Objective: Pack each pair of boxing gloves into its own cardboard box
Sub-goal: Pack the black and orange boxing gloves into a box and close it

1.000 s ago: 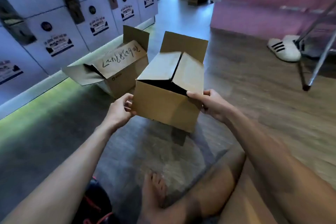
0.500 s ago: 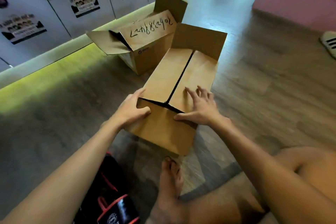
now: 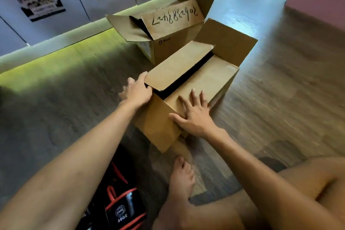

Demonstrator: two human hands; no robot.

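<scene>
Person, head-camera view. The left hand (image 3: 137, 92) and right hand (image 3: 194, 115) are bare. The left forearm (image 3: 84, 158) and right forearm (image 3: 242, 166) are uncovered along all their visible length. The fingernails (image 3: 193, 89) of the right hand are short with pale tips. The foot (image 3: 182, 177) is unshod, its toes exposed, and the leg (image 3: 214, 214) joined to it shows only bare skin.

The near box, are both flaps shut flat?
No, the left hand holds the left flap raised, leaving a dark gap beside the right flap under the right hand.
</scene>
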